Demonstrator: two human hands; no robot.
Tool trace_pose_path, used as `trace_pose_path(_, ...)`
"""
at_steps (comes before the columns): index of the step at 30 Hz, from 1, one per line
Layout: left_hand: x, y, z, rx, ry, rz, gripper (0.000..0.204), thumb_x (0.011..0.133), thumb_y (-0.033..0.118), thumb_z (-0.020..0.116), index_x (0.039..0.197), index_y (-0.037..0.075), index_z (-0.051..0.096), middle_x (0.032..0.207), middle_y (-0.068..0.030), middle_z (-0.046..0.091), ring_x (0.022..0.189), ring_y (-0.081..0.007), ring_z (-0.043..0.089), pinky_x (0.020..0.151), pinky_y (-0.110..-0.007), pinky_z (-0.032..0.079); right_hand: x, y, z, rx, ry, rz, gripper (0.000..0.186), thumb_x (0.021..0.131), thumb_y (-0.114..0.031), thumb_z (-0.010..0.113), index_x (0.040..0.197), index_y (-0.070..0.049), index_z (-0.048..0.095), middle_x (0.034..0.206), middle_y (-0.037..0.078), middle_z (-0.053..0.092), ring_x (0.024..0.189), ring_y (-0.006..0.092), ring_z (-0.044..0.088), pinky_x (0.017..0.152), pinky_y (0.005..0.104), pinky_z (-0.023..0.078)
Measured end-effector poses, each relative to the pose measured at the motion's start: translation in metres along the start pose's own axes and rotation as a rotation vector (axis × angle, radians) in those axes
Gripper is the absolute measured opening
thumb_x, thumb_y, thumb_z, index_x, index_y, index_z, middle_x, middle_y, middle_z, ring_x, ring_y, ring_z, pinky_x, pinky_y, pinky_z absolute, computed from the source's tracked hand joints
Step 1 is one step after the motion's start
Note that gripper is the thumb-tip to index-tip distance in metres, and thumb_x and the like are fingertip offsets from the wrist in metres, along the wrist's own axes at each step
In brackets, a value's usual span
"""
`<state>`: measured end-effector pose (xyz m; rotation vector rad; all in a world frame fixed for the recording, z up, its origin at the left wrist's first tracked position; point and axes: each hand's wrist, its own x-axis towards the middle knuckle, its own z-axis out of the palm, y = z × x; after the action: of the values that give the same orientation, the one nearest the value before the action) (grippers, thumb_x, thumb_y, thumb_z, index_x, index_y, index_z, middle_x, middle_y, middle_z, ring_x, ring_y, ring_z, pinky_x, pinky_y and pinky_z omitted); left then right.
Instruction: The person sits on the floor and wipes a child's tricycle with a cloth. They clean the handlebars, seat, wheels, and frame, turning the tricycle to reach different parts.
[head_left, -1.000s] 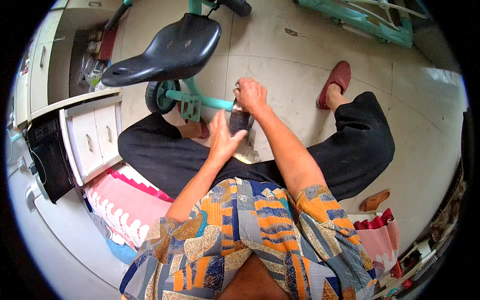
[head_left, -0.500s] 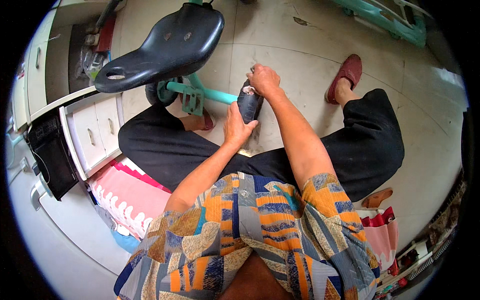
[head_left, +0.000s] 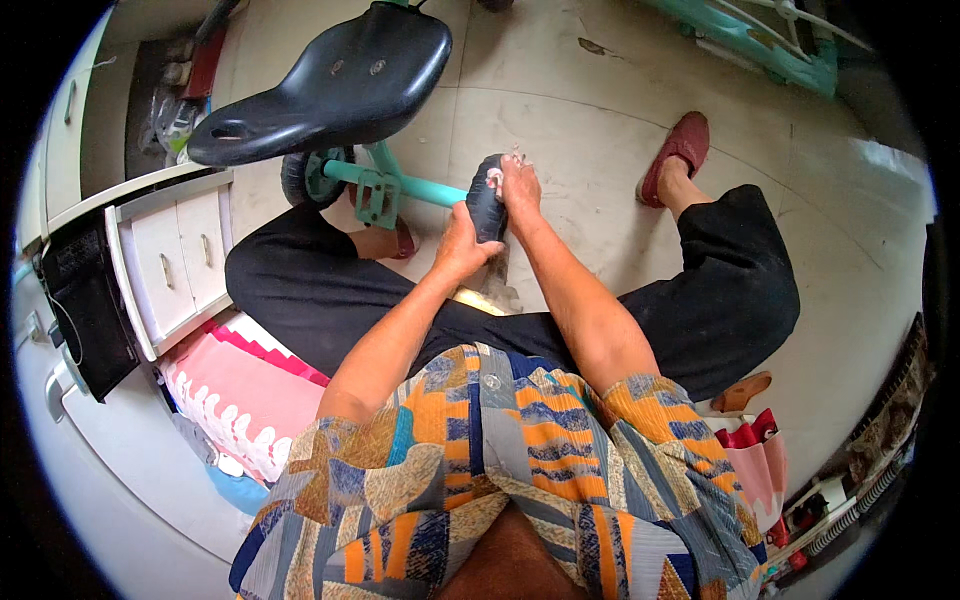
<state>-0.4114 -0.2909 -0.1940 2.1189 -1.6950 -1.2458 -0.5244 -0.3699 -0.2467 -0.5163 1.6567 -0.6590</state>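
Observation:
A child's tricycle with a black seat (head_left: 335, 85) and a turquoise axle (head_left: 430, 190) stands in front of me. At the axle's right end is a black wheel (head_left: 486, 212), seen edge-on. My left hand (head_left: 464, 244) grips the wheel's near side, thumb across the tread. My right hand (head_left: 520, 190) is closed at the wheel's far right side. A small crumpled whitish-pink piece (head_left: 495, 178), perhaps cloth or tissue, shows between its fingers and the wheel. The hand hides the rest of that piece.
The tricycle's other rear wheel (head_left: 312, 178) and a turquoise bracket (head_left: 377, 200) are to the left. White cabinets (head_left: 185, 260) and a pink cloth (head_left: 235, 395) line the left side. Another turquoise frame (head_left: 760, 45) stands far right. A brown slipper (head_left: 742, 391) lies at the right.
My right hand has come from the wheel's far end nearer along its right side, turning so its fingers point away. My left hand keeps its grip. The whole view has shifted slightly.

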Motion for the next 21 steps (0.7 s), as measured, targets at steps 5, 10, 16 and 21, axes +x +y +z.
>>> trace_pose_path(5, 0.015, -0.015, -0.008, -0.218, -0.209, 0.013, 0.091, 0.064, 0.023, 0.087, 0.128, -0.005, 0.027, 0.117, -0.0237, 0.054, 0.112, -0.0352, 0.057, 0.094, -0.042, 0.047, -0.043, 0.005, -0.002, -0.084, -0.025, -0.032, 0.059, 0.089, -0.037, 0.057, 0.127, 0.007, 0.046, 0.114, 0.033, 0.061, 0.108, 0.0452, 0.061, 0.094, 0.0490, 0.046)
trace_pose_path(10, 0.021, -0.020, -0.024, -0.334, -0.402, -0.081, 0.090, 0.070, 0.012, 0.084, 0.139, 0.002, 0.027, 0.127, -0.0162, 0.051, 0.120, -0.0263, 0.049, 0.101, -0.036, 0.041, -0.069, 0.035, -0.007, -0.065, -0.100, -0.119, 0.048, 0.090, -0.027, 0.054, 0.125, 0.005, 0.050, 0.112, 0.027, 0.062, 0.102, 0.0390, 0.061, 0.088, 0.0463, 0.047)
trace_pose_path(16, 0.020, -0.004, -0.049, -0.623, -0.473, -0.149, 0.087, 0.075, 0.010, 0.074, 0.149, 0.005, 0.029, 0.135, -0.0155, 0.050, 0.123, -0.0262, 0.048, 0.106, -0.034, 0.036, -0.079, 0.056, -0.016, 0.099, -0.173, 0.210, 0.030, 0.091, -0.018, 0.055, 0.112, 0.001, 0.064, 0.098, 0.021, 0.068, 0.095, 0.0334, 0.065, 0.087, 0.0427, 0.048)
trace_pose_path(21, 0.008, 0.014, -0.037, -0.226, -0.172, 0.056, 0.082, 0.080, 0.020, 0.073, 0.148, 0.006, 0.030, 0.130, -0.0218, 0.056, 0.117, -0.0310, 0.057, 0.100, -0.039, 0.044, -0.066, 0.042, -0.029, -0.139, 0.053, -0.176, 0.022, 0.087, -0.014, 0.063, 0.101, 0.002, 0.067, 0.089, 0.022, 0.071, 0.084, 0.0336, 0.070, 0.074, 0.0426, 0.052)
